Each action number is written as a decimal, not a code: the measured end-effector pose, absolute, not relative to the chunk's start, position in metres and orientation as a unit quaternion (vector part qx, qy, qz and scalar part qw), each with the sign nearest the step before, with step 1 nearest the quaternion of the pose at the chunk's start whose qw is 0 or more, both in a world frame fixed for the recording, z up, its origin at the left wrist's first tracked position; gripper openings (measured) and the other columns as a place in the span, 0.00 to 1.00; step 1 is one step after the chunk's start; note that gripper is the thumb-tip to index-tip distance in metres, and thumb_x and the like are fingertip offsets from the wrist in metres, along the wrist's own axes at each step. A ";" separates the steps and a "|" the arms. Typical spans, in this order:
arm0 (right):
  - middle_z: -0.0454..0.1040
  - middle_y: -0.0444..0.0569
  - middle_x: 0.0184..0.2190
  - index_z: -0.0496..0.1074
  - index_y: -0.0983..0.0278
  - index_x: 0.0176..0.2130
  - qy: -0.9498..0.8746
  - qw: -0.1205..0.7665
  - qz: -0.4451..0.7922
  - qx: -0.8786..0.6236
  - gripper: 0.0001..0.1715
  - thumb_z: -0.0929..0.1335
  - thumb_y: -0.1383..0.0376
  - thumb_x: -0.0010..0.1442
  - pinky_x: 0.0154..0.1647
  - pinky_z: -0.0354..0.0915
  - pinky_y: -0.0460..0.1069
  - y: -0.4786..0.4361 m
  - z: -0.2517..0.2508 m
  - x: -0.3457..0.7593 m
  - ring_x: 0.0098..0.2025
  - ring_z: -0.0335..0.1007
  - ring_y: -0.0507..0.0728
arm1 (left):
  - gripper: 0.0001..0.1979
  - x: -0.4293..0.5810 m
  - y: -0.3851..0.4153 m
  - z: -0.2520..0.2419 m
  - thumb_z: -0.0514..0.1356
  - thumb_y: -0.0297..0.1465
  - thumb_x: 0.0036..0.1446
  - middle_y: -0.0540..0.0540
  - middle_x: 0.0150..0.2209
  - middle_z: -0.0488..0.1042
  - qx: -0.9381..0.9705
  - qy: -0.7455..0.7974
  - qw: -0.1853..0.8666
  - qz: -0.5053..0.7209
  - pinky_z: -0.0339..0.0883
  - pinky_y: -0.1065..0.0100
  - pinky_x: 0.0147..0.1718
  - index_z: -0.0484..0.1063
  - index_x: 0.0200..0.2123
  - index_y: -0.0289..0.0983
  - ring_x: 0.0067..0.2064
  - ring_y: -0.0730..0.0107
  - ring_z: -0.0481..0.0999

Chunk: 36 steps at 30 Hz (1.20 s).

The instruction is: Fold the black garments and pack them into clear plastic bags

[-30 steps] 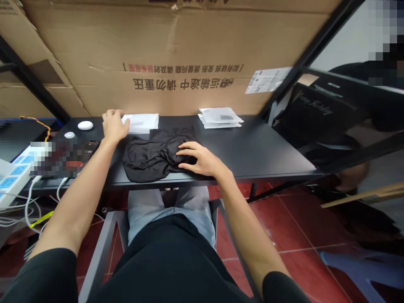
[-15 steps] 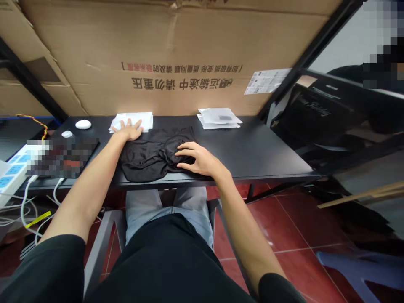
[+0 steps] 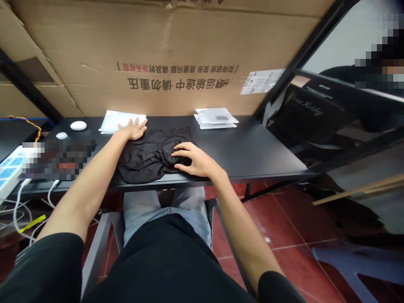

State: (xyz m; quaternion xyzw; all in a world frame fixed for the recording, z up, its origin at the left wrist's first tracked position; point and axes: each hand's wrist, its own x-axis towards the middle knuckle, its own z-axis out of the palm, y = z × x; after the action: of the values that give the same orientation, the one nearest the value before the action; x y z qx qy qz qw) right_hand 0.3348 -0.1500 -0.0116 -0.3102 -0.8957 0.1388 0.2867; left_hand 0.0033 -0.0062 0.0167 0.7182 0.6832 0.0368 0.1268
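A crumpled piece of black cloth (image 3: pixel 142 158) lies on the dark table, bunched on its right side. My left hand (image 3: pixel 133 129) is spread flat between the cloth's far edge and a white packet (image 3: pixel 112 121), its fingers over the packet's right part. On the bunched part of the cloth rests my right hand (image 3: pixel 195 160), fingers slightly bent and thumb apart. Whether its fingertips pinch any fabric is not visible, but they look loose.
A second pile of white packets (image 3: pixel 216 118) sits at the table's back, against a large cardboard sheet (image 3: pixel 176 46). To the left are a white oval object (image 3: pixel 78 126), a small white disc (image 3: pixel 61 135), a power strip (image 3: pixel 11 166) and cables. A blue stool (image 3: pixel 341 263) stands right.
My left hand has slid to the right across the white packet, towards the cloth, and more of the packet shows. My right hand stays in about the same spot on the cloth.
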 end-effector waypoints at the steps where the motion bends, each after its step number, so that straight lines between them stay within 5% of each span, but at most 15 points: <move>1: 0.80 0.56 0.67 0.85 0.56 0.60 -0.895 0.292 0.142 -0.307 0.20 0.75 0.62 0.71 0.77 0.71 0.66 -0.150 -0.011 0.334 0.72 0.74 0.67 | 0.36 0.005 -0.009 0.022 0.45 0.48 0.82 0.37 0.88 0.42 0.721 0.681 0.120 0.045 0.40 0.16 0.75 0.53 0.86 0.46 0.86 0.28 0.40; 3: 0.80 0.55 0.67 0.84 0.56 0.61 -0.890 0.307 0.150 -0.301 0.23 0.73 0.66 0.69 0.77 0.71 0.66 -0.151 -0.011 0.334 0.72 0.75 0.66 | 0.37 0.011 -0.022 0.032 0.46 0.48 0.82 0.34 0.88 0.44 0.741 0.660 0.090 0.089 0.42 0.22 0.78 0.52 0.86 0.44 0.86 0.31 0.43; 6: 0.80 0.55 0.68 0.83 0.56 0.62 -0.884 0.331 0.154 -0.292 0.29 0.69 0.72 0.65 0.76 0.72 0.66 -0.151 -0.008 0.335 0.71 0.77 0.65 | 0.35 0.031 -0.064 0.038 0.51 0.47 0.80 0.31 0.80 0.64 0.792 0.585 0.035 0.171 0.53 0.37 0.80 0.64 0.81 0.39 0.81 0.37 0.60; 8: 0.79 0.54 0.69 0.83 0.57 0.63 -0.880 0.345 0.150 -0.291 0.34 0.68 0.74 0.62 0.76 0.72 0.65 -0.149 -0.007 0.337 0.71 0.77 0.65 | 0.33 0.045 -0.105 0.030 0.52 0.49 0.79 0.31 0.77 0.69 0.809 0.566 0.031 0.154 0.56 0.34 0.78 0.71 0.77 0.40 0.78 0.33 0.65; 12: 0.76 0.54 0.72 0.81 0.56 0.65 -0.862 0.386 0.117 -0.308 0.36 0.67 0.75 0.62 0.78 0.70 0.65 -0.141 -0.007 0.344 0.73 0.74 0.66 | 0.34 0.050 -0.168 -0.003 0.49 0.50 0.81 0.36 0.84 0.59 0.816 0.565 0.075 0.093 0.44 0.21 0.78 0.62 0.83 0.47 0.84 0.32 0.54; 15: 0.73 0.57 0.74 0.79 0.57 0.65 -0.835 0.407 0.062 -0.366 0.34 0.68 0.74 0.63 0.81 0.65 0.70 -0.135 -0.009 0.351 0.78 0.68 0.69 | 0.35 0.034 -0.173 -0.015 0.49 0.48 0.81 0.42 0.87 0.51 0.839 0.524 0.119 0.085 0.37 0.23 0.80 0.56 0.85 0.49 0.87 0.40 0.45; 17: 0.73 0.58 0.72 0.80 0.57 0.63 -0.824 0.401 0.049 -0.397 0.31 0.70 0.73 0.63 0.80 0.65 0.71 -0.133 -0.007 0.356 0.77 0.68 0.71 | 0.37 0.025 -0.165 -0.010 0.53 0.47 0.79 0.41 0.86 0.53 0.850 0.499 0.137 0.102 0.37 0.28 0.82 0.55 0.85 0.47 0.87 0.43 0.48; 22: 0.78 0.57 0.65 0.80 0.57 0.58 -0.863 0.357 0.117 -0.339 0.23 0.70 0.69 0.65 0.74 0.72 0.68 -0.139 0.002 0.372 0.67 0.78 0.69 | 0.42 0.056 -0.156 0.017 0.68 0.52 0.68 0.36 0.76 0.70 0.853 0.463 0.108 0.214 0.60 0.45 0.79 0.67 0.79 0.43 0.77 0.42 0.68; 26: 0.79 0.57 0.59 0.79 0.58 0.50 -0.860 0.362 0.104 -0.345 0.12 0.75 0.59 0.68 0.68 0.75 0.65 -0.145 0.008 0.376 0.60 0.80 0.68 | 0.30 0.106 -0.164 0.025 0.72 0.48 0.67 0.38 0.65 0.79 0.864 0.453 0.071 0.207 0.75 0.49 0.65 0.79 0.68 0.44 0.66 0.42 0.77; 31: 0.77 0.55 0.60 0.77 0.56 0.55 -0.872 0.297 0.109 -0.373 0.32 0.84 0.50 0.59 0.60 0.80 0.64 -0.147 0.009 0.369 0.58 0.79 0.70 | 0.14 0.121 -0.160 0.019 0.65 0.39 0.72 0.41 0.55 0.85 0.828 0.506 0.081 0.230 0.78 0.54 0.56 0.84 0.56 0.45 0.57 0.48 0.83; 36: 0.75 0.55 0.66 0.75 0.53 0.66 -0.869 0.315 0.122 -0.361 0.34 0.78 0.65 0.63 0.65 0.79 0.66 -0.145 0.002 0.361 0.62 0.80 0.69 | 0.12 0.103 -0.152 0.019 0.63 0.33 0.70 0.43 0.51 0.87 0.758 0.542 0.096 0.351 0.78 0.57 0.57 0.82 0.53 0.41 0.52 0.55 0.85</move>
State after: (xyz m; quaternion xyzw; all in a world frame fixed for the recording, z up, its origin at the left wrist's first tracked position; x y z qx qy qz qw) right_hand 0.3607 -0.1451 0.0019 -0.3608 -0.8693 0.1216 0.3153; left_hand 0.1028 -0.1517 0.0191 0.7576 0.5418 0.3512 0.0956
